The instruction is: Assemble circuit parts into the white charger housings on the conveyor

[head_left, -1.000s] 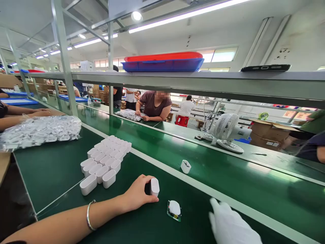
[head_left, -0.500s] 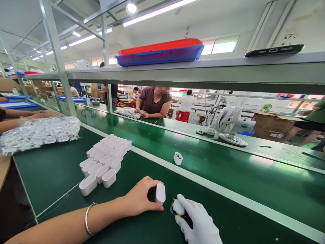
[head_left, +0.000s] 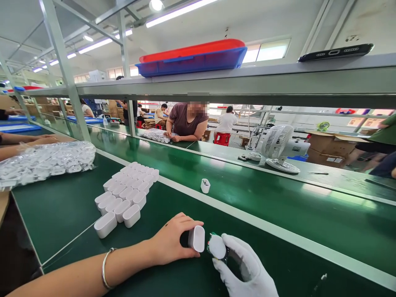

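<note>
My bare left hand (head_left: 171, 241), a bangle on its wrist, is closed round a white plastic housing (head_left: 197, 238) held on its side on the green mat. My right hand (head_left: 244, 270), in a white glove, pinches a small green circuit board with a white round cap (head_left: 217, 246) and holds it just right of the housing's open end, nearly touching it. A block of several white housings (head_left: 125, 194) stands in rows to the left of my left hand.
A single white housing (head_left: 205, 185) sits on the green conveyor belt (head_left: 278, 210). A clear bag of white parts (head_left: 46, 163) lies far left beside another person's arms. A white desk fan (head_left: 280, 149) stands across the belt, where a person leans. Blue and red trays (head_left: 192, 60) rest on the shelf above.
My gloved right hand came in from the lower right, picked up the circuit board off the mat and brought it to the housing. The lone housing on the belt drifted left.
</note>
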A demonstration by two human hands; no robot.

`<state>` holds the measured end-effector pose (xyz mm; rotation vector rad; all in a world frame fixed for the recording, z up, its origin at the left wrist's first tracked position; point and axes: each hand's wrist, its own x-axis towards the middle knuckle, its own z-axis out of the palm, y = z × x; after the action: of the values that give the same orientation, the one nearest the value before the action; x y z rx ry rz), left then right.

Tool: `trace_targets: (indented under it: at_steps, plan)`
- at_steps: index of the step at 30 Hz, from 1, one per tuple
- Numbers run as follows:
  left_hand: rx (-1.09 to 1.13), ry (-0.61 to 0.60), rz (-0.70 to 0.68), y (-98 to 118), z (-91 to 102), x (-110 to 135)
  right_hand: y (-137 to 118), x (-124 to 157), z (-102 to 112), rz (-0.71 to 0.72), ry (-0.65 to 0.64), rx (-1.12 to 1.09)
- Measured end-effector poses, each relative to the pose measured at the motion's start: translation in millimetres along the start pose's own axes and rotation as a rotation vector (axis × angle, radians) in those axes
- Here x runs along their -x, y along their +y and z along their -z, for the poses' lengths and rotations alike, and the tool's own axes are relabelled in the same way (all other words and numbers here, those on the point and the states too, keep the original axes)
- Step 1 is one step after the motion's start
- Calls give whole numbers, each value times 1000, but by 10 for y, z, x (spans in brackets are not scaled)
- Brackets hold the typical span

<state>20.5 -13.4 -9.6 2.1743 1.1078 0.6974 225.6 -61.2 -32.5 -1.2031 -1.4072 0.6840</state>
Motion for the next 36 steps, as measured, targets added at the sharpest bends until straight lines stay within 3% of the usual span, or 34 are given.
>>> trace_targets:
  at_steps: [6,13,17,20,22,27,32,36]
  plan:
    - [-24,37,-106,-26,-15,32,-65,12,16,-48,-23,-144]
    - [-50,46,-167,11,-12,56,-95,50,20,183,-41,-25]
    - [-74,82,-113,26,-8,46,-72,66,18,283,-59,10]
    - [-72,108,-58,1,-13,38,-116,76,5,253,-58,-10]
    - [-23,119,-101,-20,-17,45,-167,91,-7,182,-49,-34]
    - [-2,-42,-245,15,-24,128,-237,181,-51,67,-29,-91]
    - [-48,-122,-274,143,-6,212,-195,236,-69,170,-41,-35]
    - [-129,-109,-291,158,17,206,-181,218,-44,317,-23,77]
